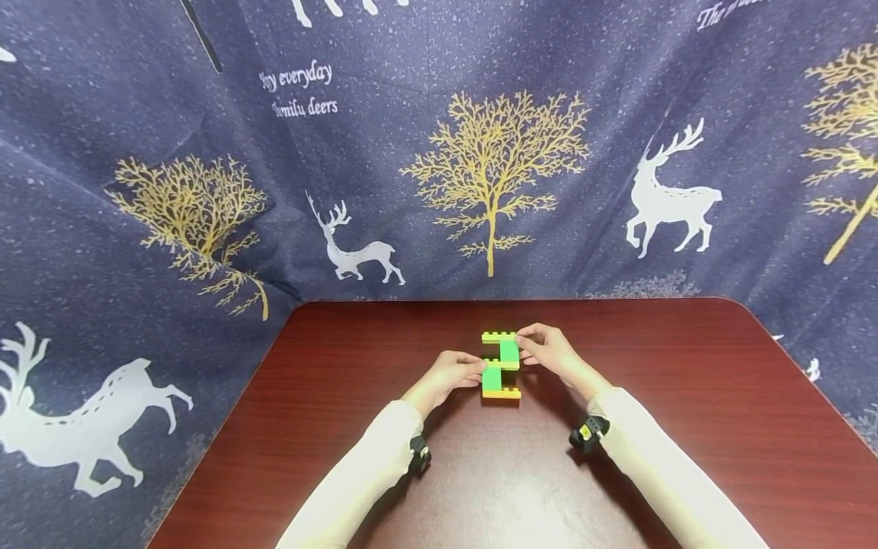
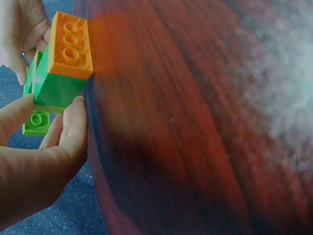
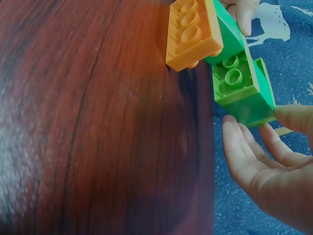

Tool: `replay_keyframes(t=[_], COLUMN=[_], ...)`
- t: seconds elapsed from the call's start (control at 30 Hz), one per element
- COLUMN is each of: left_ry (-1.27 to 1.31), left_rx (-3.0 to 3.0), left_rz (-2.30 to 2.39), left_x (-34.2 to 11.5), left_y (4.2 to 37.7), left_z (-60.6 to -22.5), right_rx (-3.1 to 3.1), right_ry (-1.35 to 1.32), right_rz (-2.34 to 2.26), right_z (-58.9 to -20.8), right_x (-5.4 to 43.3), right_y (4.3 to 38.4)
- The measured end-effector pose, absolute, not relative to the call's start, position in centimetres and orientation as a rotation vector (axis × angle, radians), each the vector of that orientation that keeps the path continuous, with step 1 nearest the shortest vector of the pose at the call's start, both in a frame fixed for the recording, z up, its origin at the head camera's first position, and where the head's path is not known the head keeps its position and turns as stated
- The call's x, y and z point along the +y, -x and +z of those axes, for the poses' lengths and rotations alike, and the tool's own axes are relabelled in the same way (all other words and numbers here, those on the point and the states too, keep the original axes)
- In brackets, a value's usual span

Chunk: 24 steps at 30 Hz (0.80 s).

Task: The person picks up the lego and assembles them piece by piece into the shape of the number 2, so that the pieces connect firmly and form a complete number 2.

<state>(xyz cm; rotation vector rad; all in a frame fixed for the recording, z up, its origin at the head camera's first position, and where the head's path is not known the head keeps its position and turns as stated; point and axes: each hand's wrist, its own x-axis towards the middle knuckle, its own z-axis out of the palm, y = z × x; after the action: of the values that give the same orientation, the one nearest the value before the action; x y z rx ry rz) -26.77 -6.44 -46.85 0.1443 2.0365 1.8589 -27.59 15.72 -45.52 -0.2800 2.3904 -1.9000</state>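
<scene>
Stacked building bricks form a zigzag in front of me. At its bottom is an orange brick (image 1: 501,394), whose hollow underside faces the camera in both wrist views. Above it come a lower green block (image 1: 491,379), a lime brick (image 3: 238,96), an upper green block (image 1: 509,351) and a yellow-green top brick (image 1: 494,338) with studs upward. My left hand (image 1: 454,371) pinches the lower green block from the left between thumb and fingers. From the right, my right hand (image 1: 551,353) pinches the upper green block. Whether the stack touches the table I cannot tell.
The bricks are over the far half of a glossy reddish-brown table (image 1: 357,335). Close behind its far edge hangs a dark blue cloth (image 1: 384,175) printed with deer and trees. A black wrist camera (image 1: 588,433) sits on the right forearm, another (image 1: 420,455) on the left.
</scene>
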Motion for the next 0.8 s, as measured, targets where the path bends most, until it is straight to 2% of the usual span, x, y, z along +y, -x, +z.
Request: replay_keyframes(t=[0.8], left_ry=[-0.074], left_rx=[2.122], left_rz=[1.793], left_x=[-6.0], left_y=[27.3], left_z=[-47.0], right_rx=[2.321], right_ry=[0.113], right_rz=[-1.909], right_z=[-46.8], right_x=[15.6], right_y=[28.8])
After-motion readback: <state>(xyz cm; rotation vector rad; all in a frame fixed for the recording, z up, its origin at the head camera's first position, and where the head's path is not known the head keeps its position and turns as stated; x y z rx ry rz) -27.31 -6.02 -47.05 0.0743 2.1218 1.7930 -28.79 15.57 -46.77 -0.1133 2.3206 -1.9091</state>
